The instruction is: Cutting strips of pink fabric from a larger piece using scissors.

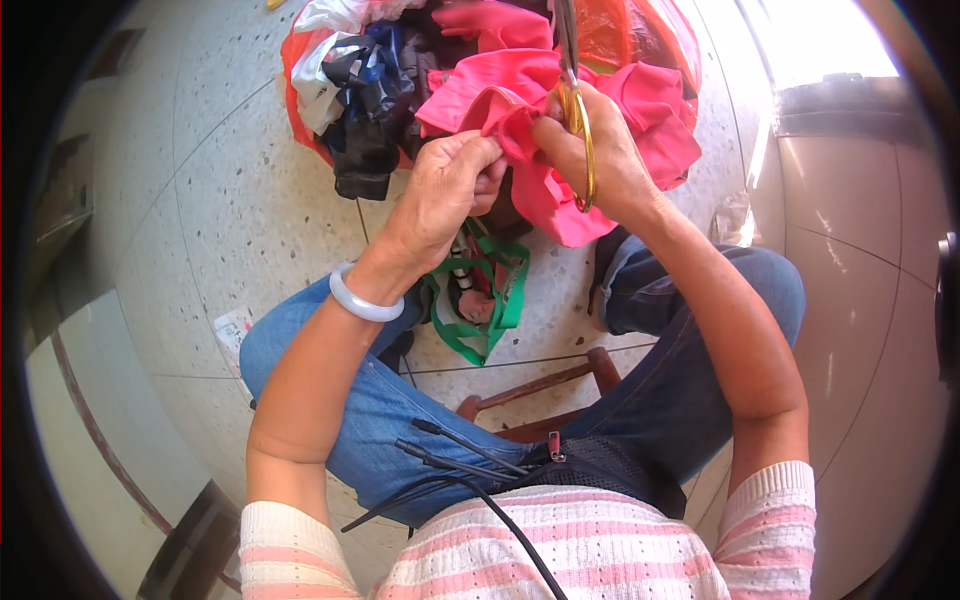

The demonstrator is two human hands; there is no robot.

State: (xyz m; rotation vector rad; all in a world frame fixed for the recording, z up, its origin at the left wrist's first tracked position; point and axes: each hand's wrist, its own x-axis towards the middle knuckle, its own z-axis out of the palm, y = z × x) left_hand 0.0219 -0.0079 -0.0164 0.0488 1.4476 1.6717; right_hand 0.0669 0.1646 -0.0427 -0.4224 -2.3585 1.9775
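Bright pink cloth (487, 85) lies bunched over the heap in front of me and hangs down between my hands. My left hand (445, 190) is closed in a pinch on its near edge, a pale bangle round that wrist. Scissors with gold-coloured handles (588, 150) hang over my right hand (612, 165), blades pointing away from me. That hand's fingers are closed on the cloth as well, close to my left one. How the scissors sit in the fingers is partly hidden.
Under the cloth is a red plastic bag (292, 95) with dark fabric and a black plastic bundle (365, 150) at its left. A green-edged bag (480, 345) stands between my feet. Part of a wooden stool (530, 388) and black cables (450, 462) show near my lap.
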